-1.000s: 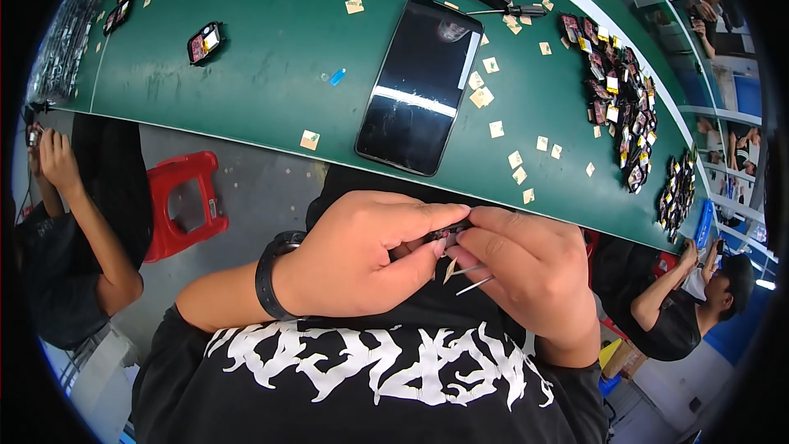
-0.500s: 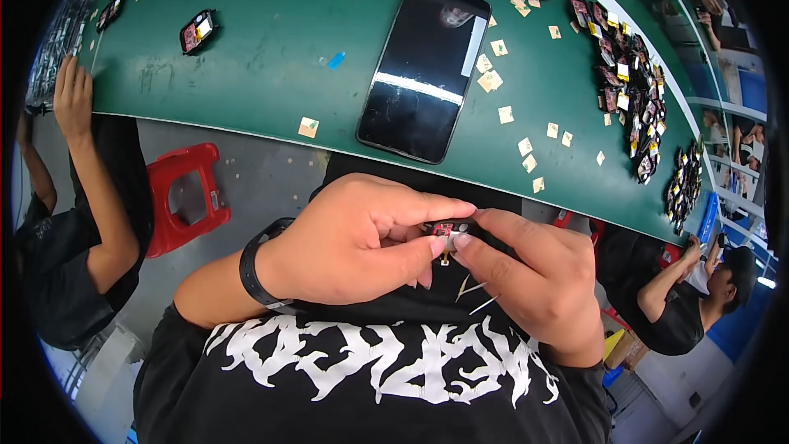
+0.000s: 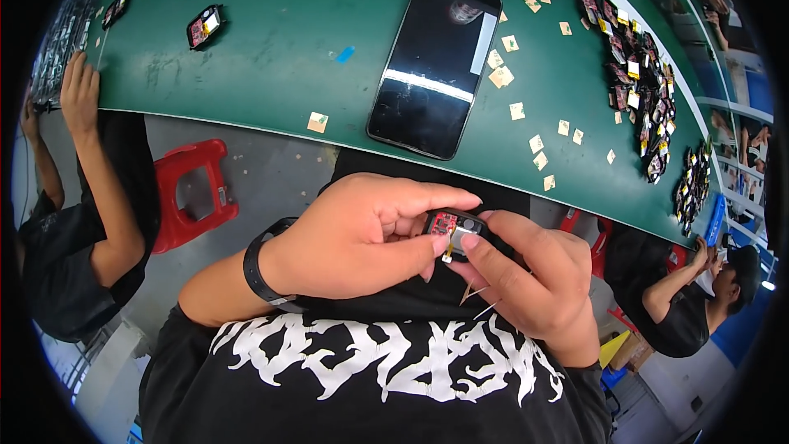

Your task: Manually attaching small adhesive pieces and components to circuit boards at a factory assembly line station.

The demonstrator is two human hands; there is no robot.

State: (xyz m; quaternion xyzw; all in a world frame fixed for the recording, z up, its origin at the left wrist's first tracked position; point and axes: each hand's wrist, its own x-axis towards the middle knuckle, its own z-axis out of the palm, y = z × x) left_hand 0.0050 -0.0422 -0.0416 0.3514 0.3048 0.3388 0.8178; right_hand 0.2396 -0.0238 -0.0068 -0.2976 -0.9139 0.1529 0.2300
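A: Item in hand: a small black module [image 3: 454, 228] with a red circuit patch and a pale square window. It is held in front of the person's chest, off the tabletop [image 3: 271, 49], just past its near edge.

B: Grip state?

A: Left hand [image 3: 362, 234]: closed grip on the module, thumb under it, fingers curled over the top. Right hand [image 3: 526, 275]: fingertips pinched on the module's right side, index tip on the pale window. It also carries thin pointed tweezers [image 3: 477, 300], tips sticking out below the fingers towards the black printed shirt [image 3: 378, 362]. A black wristband [image 3: 261, 267] sits on the left wrist.

B: On the tabletop?

A: Green surface. A large black phone-like slab [image 3: 434, 62] lies face up near the near edge, roughly centred. Small tan paper squares [image 3: 514, 90] are scattered to its right and along the near edge; one [image 3: 317, 122] lies left of the slab at the edge. A bit of blue tape [image 3: 345, 54] lies further left. One more module [image 3: 204, 26] sits alone towards the far left. A heap of similar modules [image 3: 637, 82] fills the right side, with a second cluster [image 3: 694, 185] at the right end.

B: Surroundings?

A: A red stool [image 3: 193, 193] stands on the floor on the left. One seated person [image 3: 82, 197] on the left rests a hand on the tabletop edge; another [image 3: 699, 279] sits on the right.
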